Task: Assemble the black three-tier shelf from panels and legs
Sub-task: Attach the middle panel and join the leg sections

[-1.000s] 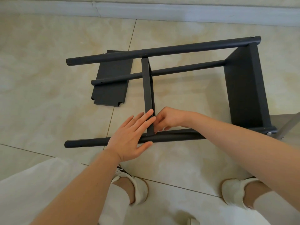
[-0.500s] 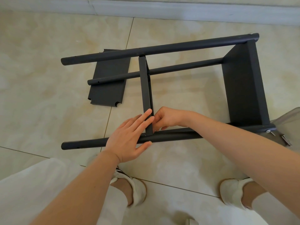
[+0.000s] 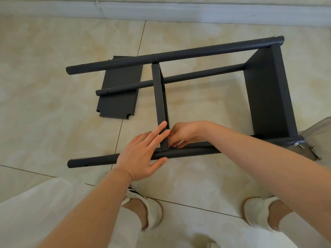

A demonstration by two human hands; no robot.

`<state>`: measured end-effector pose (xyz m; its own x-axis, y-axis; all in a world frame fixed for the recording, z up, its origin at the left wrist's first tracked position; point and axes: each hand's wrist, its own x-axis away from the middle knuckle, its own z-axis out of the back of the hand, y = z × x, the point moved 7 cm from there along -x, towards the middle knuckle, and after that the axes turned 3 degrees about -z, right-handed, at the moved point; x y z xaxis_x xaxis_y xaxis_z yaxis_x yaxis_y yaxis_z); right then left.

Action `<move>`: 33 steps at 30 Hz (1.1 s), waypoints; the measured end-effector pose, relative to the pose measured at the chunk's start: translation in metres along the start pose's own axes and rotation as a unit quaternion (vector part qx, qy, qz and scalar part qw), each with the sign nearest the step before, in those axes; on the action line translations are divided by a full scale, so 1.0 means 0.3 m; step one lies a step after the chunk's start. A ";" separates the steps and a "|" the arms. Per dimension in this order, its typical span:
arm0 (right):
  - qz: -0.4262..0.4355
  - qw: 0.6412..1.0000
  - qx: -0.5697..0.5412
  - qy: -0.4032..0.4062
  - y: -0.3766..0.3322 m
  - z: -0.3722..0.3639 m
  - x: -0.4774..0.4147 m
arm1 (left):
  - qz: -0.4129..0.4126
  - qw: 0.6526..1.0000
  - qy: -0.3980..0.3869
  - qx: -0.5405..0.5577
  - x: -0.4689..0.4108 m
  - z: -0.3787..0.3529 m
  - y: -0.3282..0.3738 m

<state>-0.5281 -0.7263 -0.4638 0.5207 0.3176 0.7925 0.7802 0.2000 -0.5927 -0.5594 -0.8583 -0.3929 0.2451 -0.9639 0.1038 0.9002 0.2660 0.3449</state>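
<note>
Hardly anything has moved since the earlier frames: both hands stay at the same joint of the shelf frame [image 3: 179,55], which lies on its side on the floor [image 3: 53,68]. Left of the middle panel [image 3: 159,97], a loose panel [image 3: 118,97] lies flat. The left hand [image 3: 141,156], fingers straight, presses the middle panel's left face, thumb on the near leg [image 3: 93,161]. The right hand [image 3: 186,134] is just right of it, fingers curled; what they hold I cannot tell. Far right of it stands the end panel [image 3: 266,97], then some screws [image 3: 316,154]
</note>
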 end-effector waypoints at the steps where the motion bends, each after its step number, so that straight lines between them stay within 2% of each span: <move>1: 0.003 1.000 -0.004 0.001 -0.002 0.002 0.000 | 0.000 1.000 -0.001 0.001 -0.001 0.000 0.000; 6: 0.014 0.999 -0.018 -0.024 0.001 0.013 0.016 | -0.002 1.000 0.005 0.000 -0.001 0.000 0.000; 13: -0.002 1.000 -0.007 -0.020 -0.006 -0.004 0.008 | -0.003 1.000 0.012 -0.005 0.001 -0.003 -0.002; 20: 0.006 0.998 -0.053 -0.036 -0.002 0.001 0.004 | -0.007 1.000 0.012 -0.018 0.001 0.000 -0.001; 33: 0.000 0.997 -0.066 -0.035 0.006 0.002 -0.006 | -0.003 1.000 0.015 -0.025 0.001 -0.002 0.000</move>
<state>-0.5279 -0.7259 -0.4663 0.4990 0.3817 0.7780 0.8212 0.0786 -0.5652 -0.5592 -0.8587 -0.3934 0.2505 -0.9654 0.0731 0.9180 0.2608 0.2987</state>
